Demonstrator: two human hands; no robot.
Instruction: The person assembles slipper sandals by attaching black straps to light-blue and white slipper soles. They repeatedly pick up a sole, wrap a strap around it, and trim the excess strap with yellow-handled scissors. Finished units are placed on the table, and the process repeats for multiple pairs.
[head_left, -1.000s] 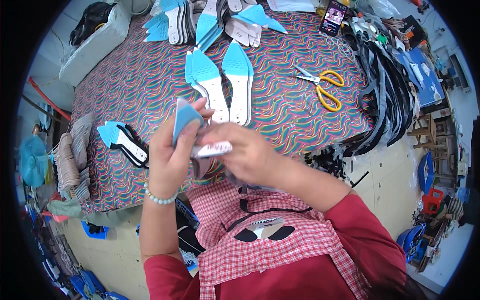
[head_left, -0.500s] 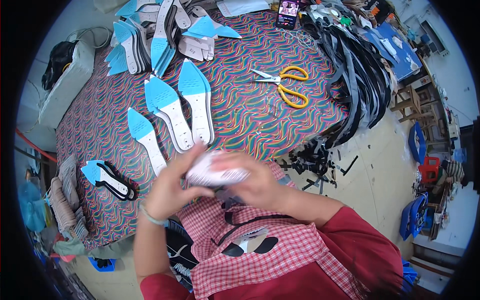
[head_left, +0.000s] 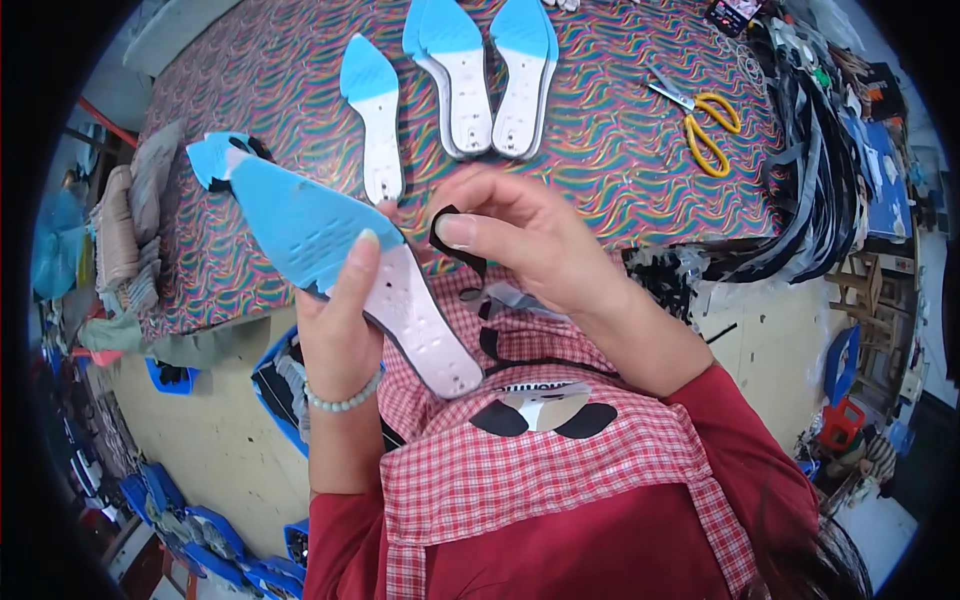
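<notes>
My left hand [head_left: 345,325] grips a pointed shoe insole [head_left: 340,265], blue at the toe and white at the heel, held tilted over my lap with the thumb on its blue part. My right hand [head_left: 520,240] pinches a thin black strap [head_left: 455,240] right beside the insole; the strap trails down toward my checked apron. On the patterned table [head_left: 600,150] ahead lie three more blue-and-white insoles [head_left: 372,120] [head_left: 455,70] [head_left: 525,70], side by side.
Yellow-handled scissors [head_left: 705,125] lie on the table at right. A heap of black straps [head_left: 810,180] runs along the right edge. Another blue insole piece with black parts [head_left: 215,160] sits at the table's left edge. Folded cloths [head_left: 125,230] hang left. Blue bins [head_left: 200,520] stand on the floor.
My hands have drawn closer to my body and apart. The insole now shows its full length in my left hand, and my right hand has pulled a black strap out beside it.
</notes>
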